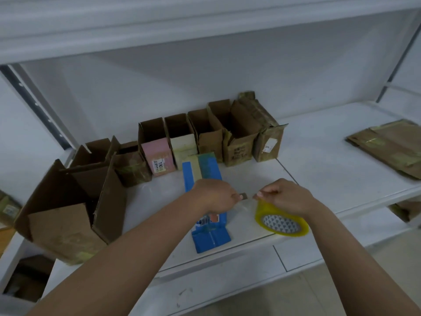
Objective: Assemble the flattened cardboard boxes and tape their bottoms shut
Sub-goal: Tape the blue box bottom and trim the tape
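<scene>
Both my hands pinched tape: my left hand (214, 196) the small cutter (243, 196) over the blue box (206, 176), whose length ran front-to-back on the shelf (319, 156), my right hand (282, 195) the strip (245, 205) above the roll (281, 221).

A white shelf (319, 142) carries everything; above it a white back wall (182, 87) rises to an upper shelf (159, 23); below its front edge, right, pale floor (398, 258) shows.

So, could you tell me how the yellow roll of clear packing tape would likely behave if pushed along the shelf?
The yellow roll of clear packing tape sits tilted on its rim, so it would probably roll or flop flat. Its hollow core suggests lightness. The pulled strand, pinched by the right hand, would likely tug it back.
</scene>
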### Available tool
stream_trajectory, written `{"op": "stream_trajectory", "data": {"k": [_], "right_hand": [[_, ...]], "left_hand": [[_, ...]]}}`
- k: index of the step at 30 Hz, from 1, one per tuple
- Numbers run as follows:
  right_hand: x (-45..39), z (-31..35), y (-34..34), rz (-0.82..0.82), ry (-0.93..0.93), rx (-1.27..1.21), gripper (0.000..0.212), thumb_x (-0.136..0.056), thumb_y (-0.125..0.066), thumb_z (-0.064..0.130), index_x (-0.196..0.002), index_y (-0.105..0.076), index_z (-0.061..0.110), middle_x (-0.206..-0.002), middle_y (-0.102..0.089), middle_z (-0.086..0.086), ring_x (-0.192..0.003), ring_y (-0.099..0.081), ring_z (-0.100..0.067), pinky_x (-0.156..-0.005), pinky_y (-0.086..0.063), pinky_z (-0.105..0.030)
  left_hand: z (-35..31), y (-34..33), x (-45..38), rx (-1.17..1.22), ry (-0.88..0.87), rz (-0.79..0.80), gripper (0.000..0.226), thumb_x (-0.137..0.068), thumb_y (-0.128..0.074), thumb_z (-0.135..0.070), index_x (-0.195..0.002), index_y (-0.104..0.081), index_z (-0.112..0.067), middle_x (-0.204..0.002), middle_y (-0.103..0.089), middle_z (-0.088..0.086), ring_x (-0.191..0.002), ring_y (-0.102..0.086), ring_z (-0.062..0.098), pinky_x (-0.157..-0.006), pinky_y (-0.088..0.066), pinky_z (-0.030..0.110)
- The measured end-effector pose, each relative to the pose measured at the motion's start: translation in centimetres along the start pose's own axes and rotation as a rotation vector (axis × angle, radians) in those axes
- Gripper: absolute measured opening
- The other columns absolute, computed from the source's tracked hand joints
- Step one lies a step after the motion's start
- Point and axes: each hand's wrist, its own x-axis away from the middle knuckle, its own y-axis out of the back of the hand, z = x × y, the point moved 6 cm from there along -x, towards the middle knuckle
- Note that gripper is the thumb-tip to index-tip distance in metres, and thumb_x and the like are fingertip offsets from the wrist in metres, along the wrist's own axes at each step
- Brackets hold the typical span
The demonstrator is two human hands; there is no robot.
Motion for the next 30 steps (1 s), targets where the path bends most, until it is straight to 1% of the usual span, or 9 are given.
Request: {"op": "stream_trajectory", "data": {"k": [7, 10, 12, 14, 18, 22, 25, 27, 30], "right_hand": [[1.4, -0.4, 0.0, -0.050, -0.039, -0.050, 0.028, -0.092, -0.055, 0.052, -0.094, -0.076, 0.034, -0.105, -0.070, 0.010, -0.099, -0.062, -0.012, -0.089, -0.046, -0.034], [1.9, -0.7, -0.5, -0.039, -0.034, -0.184, 0.039, -0.079, -0.057, 0.063, -0.092, -0.076, 0.031, -0.101, -0.073, 0.006, -0.096, -0.065, -0.014, -0.095, -0.048, -0.039], [2.2, -1.5, 0.0, -0.069, -0.057, -0.302, 0.040, -0.070, -0.059, 0.066, -0.089, -0.076, 0.035, -0.095, -0.074, 0.003, -0.094, -0.068, -0.015, -0.097, -0.049, -0.045], [2.5, -2.2, 1.0, -0.101, -0.085, -0.316, 0.017, -0.082, -0.063, 0.054, -0.083, -0.076, 0.043, -0.094, -0.074, 0.006, -0.094, -0.067, -0.016, -0.098, -0.048, -0.045], [2.7, -3.5, 1.8, -0.157, -0.137, -0.313, 0.020, -0.090, -0.060, 0.049, -0.082, -0.077, 0.042, -0.099, -0.071, 0.008, -0.098, -0.063, -0.018, -0.099, -0.046, -0.045], [2.5, -4.4, 0.8, -0.181, -0.165, -0.367, 0.019, -0.089, -0.059, 0.049, -0.077, -0.074, 0.051, -0.106, -0.070, 0.008, -0.103, -0.062, -0.019, -0.101, -0.045, -0.048], [2.2, -4.3, 0.1, -0.187, -0.170, -0.361, 0.022, -0.093, -0.056, 0.045, -0.083, -0.075, 0.043, -0.107, -0.069, 0.009, -0.105, -0.060, -0.018, -0.100, -0.045, -0.045], [2.0, -4.1, -0.2, -0.184, -0.167, -0.366, 0.021, -0.095, -0.055, 0.043, -0.091, -0.075, 0.039, -0.107, -0.069, 0.010, -0.105, -0.060, -0.016, -0.099, -0.045, -0.042], [1.5, -3.8, -0.6, -0.181, -0.162, -0.339, 0.023, -0.095, -0.054, 0.044, -0.094, -0.075, 0.038, -0.108, -0.069, 0.011, -0.106, -0.060, -0.016, -0.100, -0.044, -0.042]], "left_hand": [[-0.9, 0.2, -0.6, -0.122, 0.024, -0.042, 0.040, -0.105, -0.022, -0.042, -0.104, -0.058, -0.024, -0.070, -0.059, -0.005, -0.073, -0.066, 0.014, -0.056, -0.033, 0.027], [-0.6, 0.1, -0.5, -0.131, 0.044, -0.012, 0.041, -0.105, -0.021, -0.040, -0.112, -0.057, -0.022, -0.074, -0.060, -0.004, -0.066, -0.062, 0.012, -0.053, -0.032, 0.027], [-0.3, 0.2, -0.1, -0.094, 0.060, -0.007, 0.044, -0.105, -0.021, -0.042, -0.105, -0.059, -0.019, -0.071, -0.058, -0.004, -0.061, -0.060, 0.011, -0.054, -0.031, 0.028], [-0.2, 0.5, 0.2, -0.022, -0.004, -0.029, 0.047, -0.104, -0.023, -0.047, -0.089, -0.057, -0.018, -0.068, -0.057, -0.005, -0.061, -0.059, 0.010, -0.059, -0.035, 0.029], [0.6, 0.7, 1.2, 0.413, -0.170, -0.009, 0.047, -0.101, -0.029, -0.052, -0.074, -0.050, -0.021, -0.071, -0.059, -0.008, -0.067, -0.062, 0.005, -0.080, -0.046, 0.032], [2.9, 0.6, 1.2, 0.953, -0.062, -0.205, 0.042, -0.104, -0.033, -0.038, -0.076, -0.052, -0.013, -0.070, -0.057, 0.001, -0.054, -0.055, 0.007, -0.056, -0.044, 0.015], [4.4, -0.1, 0.8, 1.156, 0.113, -0.404, 0.036, -0.104, -0.039, -0.033, -0.077, -0.051, -0.012, -0.066, -0.048, 0.002, -0.046, -0.043, 0.008, -0.046, -0.037, 0.016], [4.9, -0.4, 0.2, 1.050, 0.211, -0.454, 0.037, -0.099, -0.050, -0.039, -0.071, -0.050, -0.015, -0.062, -0.047, 0.001, -0.049, -0.043, 0.011, -0.050, -0.037, 0.023], [4.6, 0.1, 0.2, 0.595, 0.310, -0.478, 0.037, -0.085, -0.064, -0.049, -0.068, -0.049, -0.019, -0.065, -0.053, -0.005, -0.067, -0.055, 0.013, -0.059, -0.040, 0.029]]}}
